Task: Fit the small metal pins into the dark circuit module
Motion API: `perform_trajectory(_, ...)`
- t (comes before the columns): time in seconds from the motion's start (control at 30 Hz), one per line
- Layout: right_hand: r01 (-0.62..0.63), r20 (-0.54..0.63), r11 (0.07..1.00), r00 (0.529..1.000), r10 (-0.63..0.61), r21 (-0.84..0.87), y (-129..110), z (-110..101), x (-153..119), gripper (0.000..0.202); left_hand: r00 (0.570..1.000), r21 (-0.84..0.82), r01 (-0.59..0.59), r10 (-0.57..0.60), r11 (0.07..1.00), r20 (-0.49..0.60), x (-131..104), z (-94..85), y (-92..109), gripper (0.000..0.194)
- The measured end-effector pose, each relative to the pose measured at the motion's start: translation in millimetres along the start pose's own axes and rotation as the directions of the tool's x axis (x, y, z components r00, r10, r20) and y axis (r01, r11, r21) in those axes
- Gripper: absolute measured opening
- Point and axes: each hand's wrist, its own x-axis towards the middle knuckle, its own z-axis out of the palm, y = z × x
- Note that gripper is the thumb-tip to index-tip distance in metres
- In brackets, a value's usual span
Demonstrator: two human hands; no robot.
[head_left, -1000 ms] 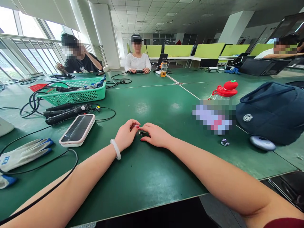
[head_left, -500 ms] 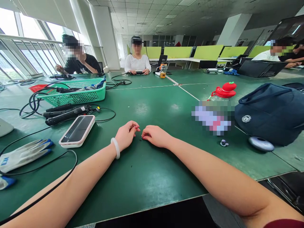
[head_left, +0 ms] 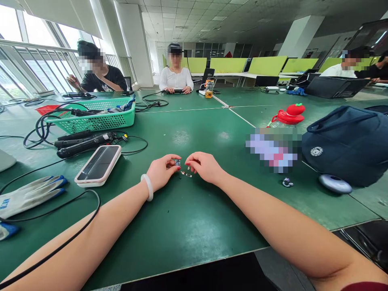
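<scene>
Near the middle of the green table (head_left: 145, 226), my left hand (head_left: 162, 169) pinches a small dark blue circuit board (head_left: 178, 162) between thumb and fingertips. A white bangle (head_left: 147, 187) circles the left wrist. My right hand (head_left: 204, 167), just to the right, is closed in a pinch on a tiny gold-coloured piece (head_left: 188, 167), too small to name. Between and below the hands, a little metallic strip (head_left: 188, 175) lies on the tabletop. A few dark specks are scattered near it.
To the left are a phone (head_left: 98, 165), a work glove (head_left: 30, 196), black handheld devices (head_left: 86, 144) and a green basket (head_left: 127, 117) with cables. On the right stand a navy bag (head_left: 348, 145) and a red-lidded bottle (head_left: 287, 115). A person (head_left: 176, 76) sits opposite.
My hands have moved slightly apart. The circuit board now shows at the left fingertips, a tiny piece shows at the right ones, and the metallic strip is visible between them.
</scene>
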Motion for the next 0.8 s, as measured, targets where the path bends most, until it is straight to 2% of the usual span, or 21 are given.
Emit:
perform_trajectory(0.13,-0.102,0.018,0.976,0.995,0.101,0.191,-0.9,1.1,-1.9,0.013,0.998,0.147,-0.059,0.057,0.987,0.016,-2.5,-2.5,3.9,0.03)
perform_trajectory(0.23,-0.177,0.027,0.921,0.984,0.179,0.348,0.3,2.8,-1.1,0.013,0.997,0.17,-0.082,0.078,0.982,0.027,-4.0,-2.7,6.0,0.03)
perform_trajectory(0.37,-0.22,0.034,0.857,0.972,0.231,0.465,3.1,3.7,1.2,0.01,0.995,0.199,-0.101,0.098,0.975,0.023,-4.3,-2.9,7.9,0.03)
perform_trajectory(0.63,-0.309,0.084,0.793,0.946,0.313,0.525,0.1,6.1,1.0,0.007,0.994,0.216,-0.109,0.11,0.97,0.005,-4.3,-3.6,11.3,0.029)
perform_trajectory(0.8,-0.306,0.115,0.767,0.949,0.293,0.564,-0.3,9.0,0.3,0.014,0.989,0.261,-0.148,0.151,0.954,0.011,-4.6,-2.7,11.2,0.029)
